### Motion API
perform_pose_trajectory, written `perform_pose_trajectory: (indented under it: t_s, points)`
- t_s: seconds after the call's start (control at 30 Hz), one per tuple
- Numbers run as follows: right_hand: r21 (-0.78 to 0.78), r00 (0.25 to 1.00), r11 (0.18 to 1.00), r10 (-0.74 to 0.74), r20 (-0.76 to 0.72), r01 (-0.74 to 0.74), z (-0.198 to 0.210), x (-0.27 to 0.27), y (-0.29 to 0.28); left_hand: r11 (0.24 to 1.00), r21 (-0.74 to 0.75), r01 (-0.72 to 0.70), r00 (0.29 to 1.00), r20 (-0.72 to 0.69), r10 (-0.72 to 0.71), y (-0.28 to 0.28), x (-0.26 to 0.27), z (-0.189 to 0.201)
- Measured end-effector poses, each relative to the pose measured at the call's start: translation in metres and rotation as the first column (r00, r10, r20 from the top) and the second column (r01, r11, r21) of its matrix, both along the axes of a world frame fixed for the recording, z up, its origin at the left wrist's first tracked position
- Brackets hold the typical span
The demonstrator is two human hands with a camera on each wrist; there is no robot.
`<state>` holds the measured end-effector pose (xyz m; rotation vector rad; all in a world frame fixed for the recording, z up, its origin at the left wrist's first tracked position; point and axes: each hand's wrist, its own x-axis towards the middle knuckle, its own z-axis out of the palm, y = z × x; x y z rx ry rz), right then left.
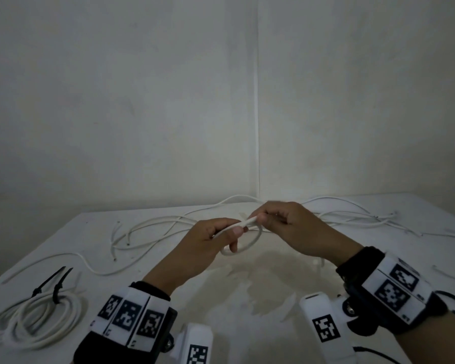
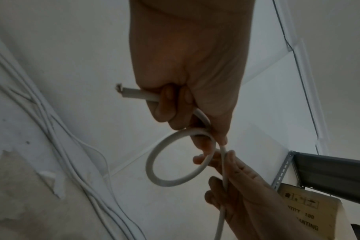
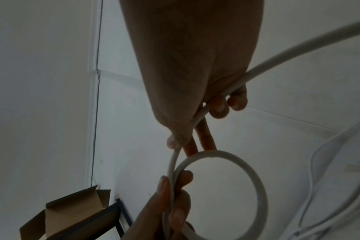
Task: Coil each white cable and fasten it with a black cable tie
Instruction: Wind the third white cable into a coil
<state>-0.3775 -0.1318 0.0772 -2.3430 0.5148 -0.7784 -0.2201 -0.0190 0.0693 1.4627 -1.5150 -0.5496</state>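
Observation:
Above the middle of the white table (image 1: 247, 285), both hands hold one white cable (image 1: 251, 244) bent into a single small loop. My left hand (image 1: 233, 232) grips it where the loop crosses; the left wrist view shows this hand (image 2: 185, 105) with the cut cable end (image 2: 134, 94) sticking out past its fingers and the loop (image 2: 154, 162) hanging below. My right hand (image 1: 260, 219) pinches the strand just beyond the loop. In the right wrist view the cable (image 3: 257, 186) runs through the right hand (image 3: 195, 129) and off to the upper right.
A finished white coil (image 1: 37, 321) lies at the front left, bound by two black cable ties (image 1: 57, 287). Several loose white cables (image 1: 153, 227) sprawl across the back of the table up to the wall corner. A cardboard box (image 3: 72, 211) and metal shelving (image 2: 329, 170) stand beside the table.

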Motion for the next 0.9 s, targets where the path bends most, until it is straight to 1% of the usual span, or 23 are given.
perform_pose_trajectory:
  t_s: [0.1,0.2,0.27,0.33,0.37,0.43,0.47,0.53,0.6,0.67,0.7,0.8,0.9]
  points:
    - [0.044,0.999,0.999,0.027,0.016,-0.028,-0.002,0.000,0.004,0.998,0.051,0.024,1.000,-0.001,-0.024,0.002,-0.004,0.003]
    - [0.084,0.999,0.996,0.014,0.049,-0.018,-0.002,0.000,0.006,0.998,0.064,-0.008,0.998,0.059,0.004,0.001,-0.007,0.004]
    - [0.079,0.999,0.997,0.001,0.044,-0.005,-0.001,0.000,0.008,0.996,0.079,-0.031,0.992,0.125,0.021,-0.001,-0.007,0.003]
    - [0.059,0.999,0.998,-0.033,0.036,0.031,-0.001,0.001,0.009,0.995,0.056,-0.086,0.979,0.188,0.074,-0.004,-0.007,0.001]
    - [0.053,0.997,0.997,-0.057,0.046,0.054,-0.001,0.002,0.009,0.991,0.023,-0.130,0.976,0.178,0.124,-0.005,-0.007,0.000]
    - [0.056,0.991,0.993,-0.106,0.087,0.102,-0.002,0.002,0.005,0.974,-0.031,-0.224,0.972,0.071,0.226,-0.004,-0.005,0.002]
    - [0.063,0.986,0.990,-0.131,0.105,0.125,-0.003,0.001,0.003,0.966,-0.027,-0.256,0.966,0.023,0.257,-0.003,-0.003,0.004]
    - [0.081,0.979,0.984,-0.165,0.119,0.157,-0.004,-0.001,0.000,0.962,0.076,-0.261,0.964,-0.039,0.265,0.002,0.003,0.007]
    - [0.083,0.978,0.983,-0.175,0.116,0.166,-0.006,-0.002,0.000,0.968,0.191,-0.162,0.964,-0.180,0.197,0.008,0.006,0.011]
    - [0.091,0.974,0.981,-0.181,0.136,0.170,-0.007,-0.002,0.001,0.976,0.212,-0.060,0.923,-0.360,0.134,0.010,0.005,0.012]
    - [0.096,0.970,0.981,-0.184,0.159,0.170,-0.007,-0.001,0.003,0.978,0.203,-0.039,0.901,-0.417,0.123,0.010,0.004,0.010]
    - [0.093,0.958,0.980,-0.190,0.217,0.173,-0.008,0.001,0.006,0.985,0.173,-0.007,0.849,-0.519,0.097,0.010,-0.003,0.006]
    - [0.081,0.948,0.979,-0.200,0.246,0.185,-0.011,0.003,0.010,0.989,0.131,0.064,0.793,-0.608,0.029,0.009,-0.015,0.003]
